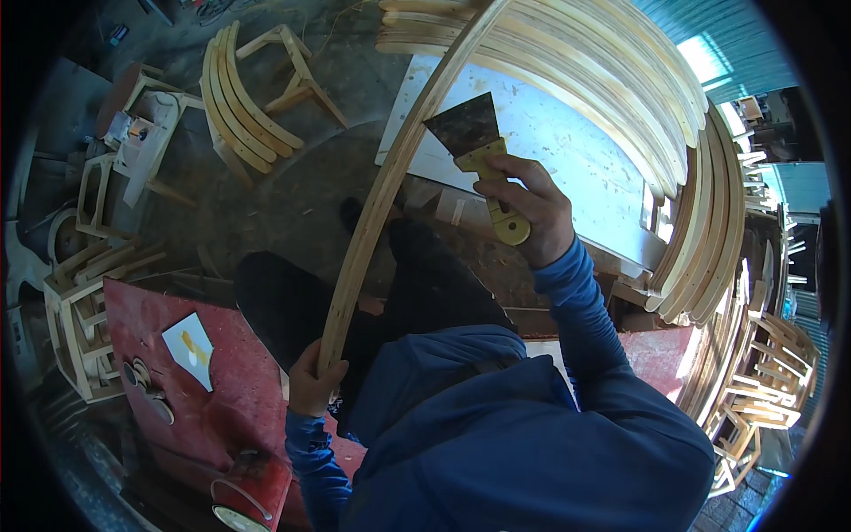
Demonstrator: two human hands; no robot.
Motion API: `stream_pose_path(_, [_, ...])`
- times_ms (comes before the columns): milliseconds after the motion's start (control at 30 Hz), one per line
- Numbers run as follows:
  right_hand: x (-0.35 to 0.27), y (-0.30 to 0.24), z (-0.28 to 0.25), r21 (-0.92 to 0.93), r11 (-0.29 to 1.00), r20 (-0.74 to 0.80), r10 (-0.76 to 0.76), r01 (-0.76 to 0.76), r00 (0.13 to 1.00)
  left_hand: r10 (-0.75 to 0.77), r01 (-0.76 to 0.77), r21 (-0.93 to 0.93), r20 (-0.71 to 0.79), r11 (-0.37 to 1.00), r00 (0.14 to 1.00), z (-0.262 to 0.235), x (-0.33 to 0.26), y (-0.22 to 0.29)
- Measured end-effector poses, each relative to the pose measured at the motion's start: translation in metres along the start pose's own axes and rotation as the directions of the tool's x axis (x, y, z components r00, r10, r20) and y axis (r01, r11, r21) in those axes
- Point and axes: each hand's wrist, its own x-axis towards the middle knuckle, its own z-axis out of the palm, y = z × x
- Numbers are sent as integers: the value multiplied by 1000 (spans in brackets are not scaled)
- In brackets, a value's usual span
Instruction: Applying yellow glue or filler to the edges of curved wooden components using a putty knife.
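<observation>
I see the left hand (316, 379) closed round a curved wooden strip's (383, 195) near end, the right hand's (534, 208) fingers curled about a scraper (467, 126) by its right edge, apparently surface work, next calling for steady, flat contact.

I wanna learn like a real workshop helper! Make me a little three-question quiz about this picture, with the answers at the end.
1. Which colour is the handle of the scraper in the right hand?
A) blue
B) yellow
C) white

2. True or false: the left hand grips the near end of the wooden strip.

3. Fill in the blank: the white piece with the yellow smear lies on a ____ surface.

Key: 1. B; 2. True; 3. red
</observation>
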Motion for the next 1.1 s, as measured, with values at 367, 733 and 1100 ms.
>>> stream_pose_path(367, [34,-17,-14,-182,940,194,-253,288,948,221,-187,240,-127,953,967,10,4,-26])
stream_pose_path(733, [43,-22,-19,-154,938,270,-263,311,926,274,-233,264,-130,936,953,6,6,-30])
stream_pose_path(1100, [40,-24,-28,-39,999,-107,-40,36,993,2,1,-60,40,998,999,-2,1,2])
